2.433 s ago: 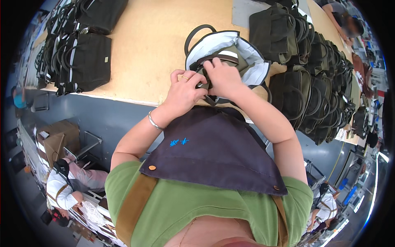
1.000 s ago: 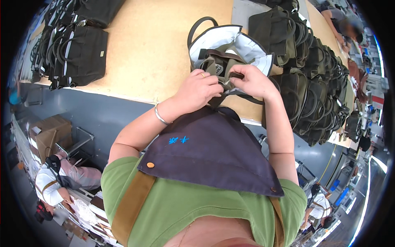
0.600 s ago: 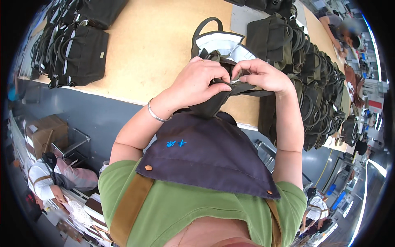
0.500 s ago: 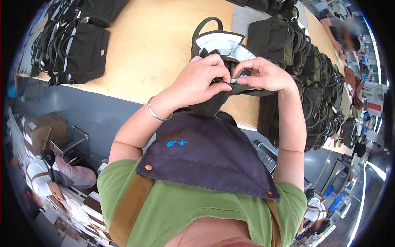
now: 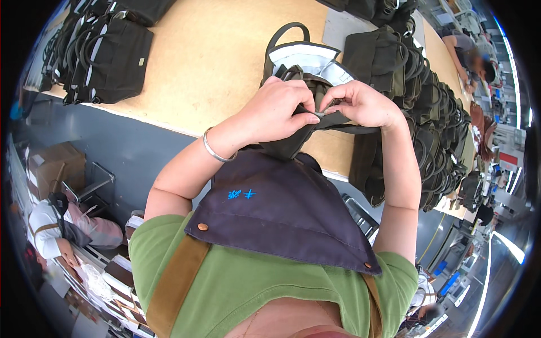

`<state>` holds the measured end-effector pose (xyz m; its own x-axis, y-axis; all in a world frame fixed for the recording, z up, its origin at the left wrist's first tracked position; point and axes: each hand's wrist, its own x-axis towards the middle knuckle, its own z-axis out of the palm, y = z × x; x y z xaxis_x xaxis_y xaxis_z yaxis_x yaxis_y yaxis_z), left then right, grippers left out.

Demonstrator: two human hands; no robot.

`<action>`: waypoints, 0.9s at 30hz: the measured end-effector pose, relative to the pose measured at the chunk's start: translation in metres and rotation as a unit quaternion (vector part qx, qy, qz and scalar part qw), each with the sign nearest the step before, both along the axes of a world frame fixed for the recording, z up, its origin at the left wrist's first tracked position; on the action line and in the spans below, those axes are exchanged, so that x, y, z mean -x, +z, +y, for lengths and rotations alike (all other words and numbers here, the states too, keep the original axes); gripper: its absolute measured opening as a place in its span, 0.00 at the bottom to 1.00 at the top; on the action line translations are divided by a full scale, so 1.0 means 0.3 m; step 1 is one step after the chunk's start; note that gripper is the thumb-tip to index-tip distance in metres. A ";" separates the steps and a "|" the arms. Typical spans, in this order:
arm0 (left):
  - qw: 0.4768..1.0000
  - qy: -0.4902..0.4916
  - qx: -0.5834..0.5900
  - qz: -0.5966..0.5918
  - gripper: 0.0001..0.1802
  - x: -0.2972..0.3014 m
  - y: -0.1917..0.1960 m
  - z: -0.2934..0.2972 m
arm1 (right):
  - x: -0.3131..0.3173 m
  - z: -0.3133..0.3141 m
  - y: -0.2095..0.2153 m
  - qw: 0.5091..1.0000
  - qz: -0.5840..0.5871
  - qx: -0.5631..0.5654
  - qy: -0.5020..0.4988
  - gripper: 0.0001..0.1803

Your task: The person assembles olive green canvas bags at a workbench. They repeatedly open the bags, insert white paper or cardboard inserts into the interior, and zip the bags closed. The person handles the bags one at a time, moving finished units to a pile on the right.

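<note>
A dark olive handbag lies at the table's near edge against my apron. Its looped handle points away from me, and white sheet material folds out of its far side. My left hand pinches the bag's dark fabric edge between thumb and fingers. Close beside it, my right hand is closed on the same edge, thumb and forefinger together. Something small and pale shows between the fingertips, too small to make out. The hands cover much of the bag's opening.
Rows of similar dark handbags stand at the left of the wooden table. Many more bags crowd the right side. A cardboard box is at lower left, near a seated person. Another person is at far right.
My fingertips have shifted slightly along the fabric edge, and the dark fabric beyond my left hand sits differently. The whole view has turned a little. Both hands keep their pinch.
</note>
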<state>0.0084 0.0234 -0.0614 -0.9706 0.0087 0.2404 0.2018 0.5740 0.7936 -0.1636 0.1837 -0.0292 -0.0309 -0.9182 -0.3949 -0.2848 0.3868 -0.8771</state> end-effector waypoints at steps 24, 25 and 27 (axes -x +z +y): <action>0.998 0.034 -0.048 -0.017 0.09 0.000 0.002 0.004 | -0.018 -0.024 0.048 0.998 0.041 0.027 0.043 0.12; 0.998 0.037 -0.042 -0.012 0.09 -0.001 0.002 0.005 | -0.020 -0.023 0.042 0.998 0.035 0.032 0.039 0.13; 0.998 0.041 -0.041 -0.010 0.09 -0.002 0.001 0.006 | -0.022 -0.021 0.031 0.999 0.024 0.034 0.031 0.13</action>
